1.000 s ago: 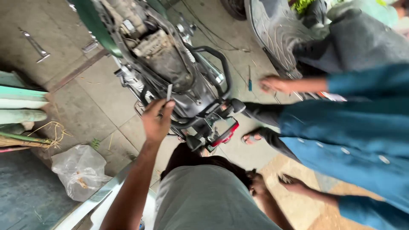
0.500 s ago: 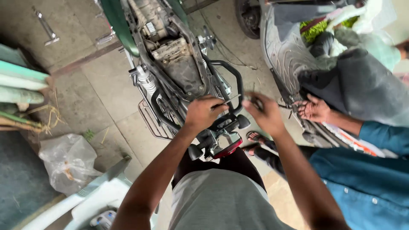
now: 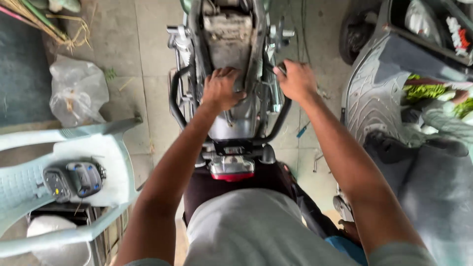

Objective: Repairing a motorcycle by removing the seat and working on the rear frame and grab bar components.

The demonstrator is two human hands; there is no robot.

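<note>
Head view, looking down on the rear of a stripped motorcycle [image 3: 231, 74] whose long axis runs from the red tail light [image 3: 232, 175] at lower centre straight up to the top edge of the frame. The left hand [image 3: 220, 89] lies on the exposed rear frame at centre, fingers curled down over the metal; whether its grip closes on any part cannot be told. The right hand [image 3: 295, 80], just right of the frame rail, is closed in a fist on a small dark tool or fitting [image 3: 280, 69], only its tip showing. Both hands sit just ahead of the black grab rail [image 3: 278, 123], which curves around the tail; the right hand is the nearer to its right-hand side. A pale plastic chair [image 3: 98, 152] stands at lower left.
</note>
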